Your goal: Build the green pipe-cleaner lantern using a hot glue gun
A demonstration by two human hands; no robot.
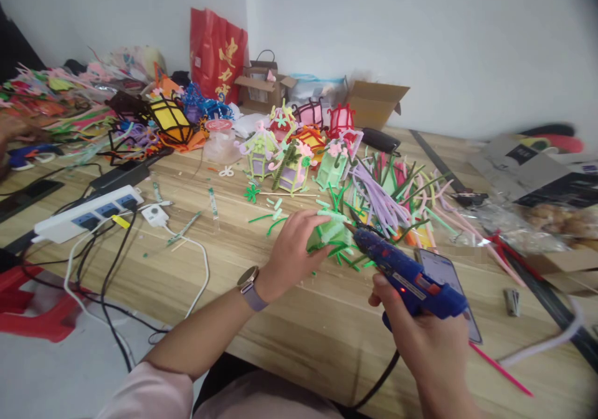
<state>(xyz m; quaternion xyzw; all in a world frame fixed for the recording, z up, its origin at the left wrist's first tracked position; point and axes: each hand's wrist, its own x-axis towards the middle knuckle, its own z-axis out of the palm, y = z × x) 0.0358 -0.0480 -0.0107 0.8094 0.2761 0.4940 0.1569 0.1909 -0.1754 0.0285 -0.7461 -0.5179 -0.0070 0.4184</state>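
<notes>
Left hand: fingers curled and narrowed around the left side of a small light-green pipe-cleaner piece, thumb below, fingertips on top; piece gripped just above the wooden table, directly ahead of the fingertips. Smartwatch on left wrist, pale pink sleeve further back.

Right hand: wrapped closed about the handle of a blue glue gun, index finger along the underside near the trigger. Nozzle pointed up-left, tip touching or just beside the right edge of the green piece; contact not resolvable. Black cord trailing down from the handle over the table edge.

Phone flat on table under and behind the gun. Loose green offcuts around the piece. Beyond: heap of pipe cleaners in purple, green, pink; cluster of small pipe-cleaner lanterns. Far left: white power strip with cables. Back wall: red bag, open cardboard boxes.
</notes>
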